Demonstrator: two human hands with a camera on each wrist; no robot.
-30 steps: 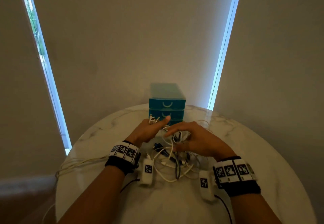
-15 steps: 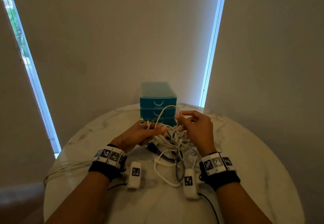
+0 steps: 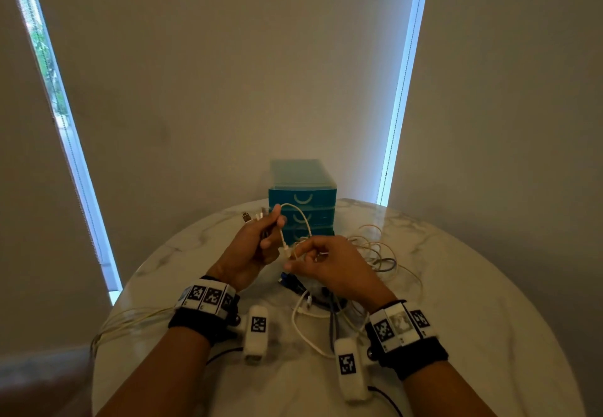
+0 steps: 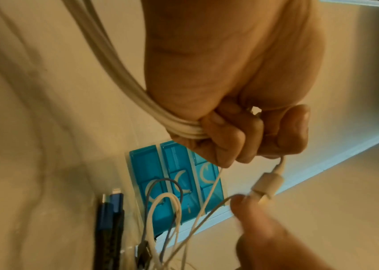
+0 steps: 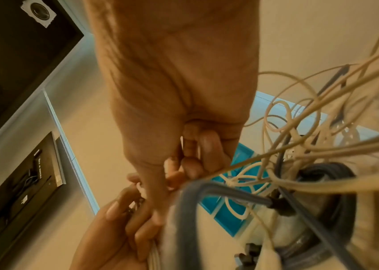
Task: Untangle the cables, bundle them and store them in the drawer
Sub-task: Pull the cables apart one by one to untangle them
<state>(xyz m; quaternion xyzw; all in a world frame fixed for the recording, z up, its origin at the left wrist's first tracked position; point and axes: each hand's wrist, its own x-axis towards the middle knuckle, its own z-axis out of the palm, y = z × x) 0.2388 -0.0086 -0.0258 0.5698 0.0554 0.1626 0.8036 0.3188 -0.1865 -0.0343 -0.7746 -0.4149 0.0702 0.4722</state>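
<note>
On the round, marble-veined table [image 3: 473,302], toward its far edge, stands a small teal plastic drawer unit [image 3: 301,199] with three shut drawers, each with a pale curved handle. Just in front of it the person's two hands meet above a loose tangle of cables [image 3: 329,312]: thin white and cream cords, a grey one and a dark braided one with blue plugs, looping over the stone on the near and right side.

The left hand [image 3: 253,250] has its grip curled round a bunch of smooth white cords [image 4: 137,95] that trail off the table's left edge; several plug ends poke out past its knuckles, and its thumb and forefinger pinch a thin white cable [image 3: 298,217] that arches up in front of the drawers. The right hand [image 3: 332,269] pinches the same cable at its small white connector [image 4: 268,184], other fingers curled, with more strands draped past its right side.
</note>
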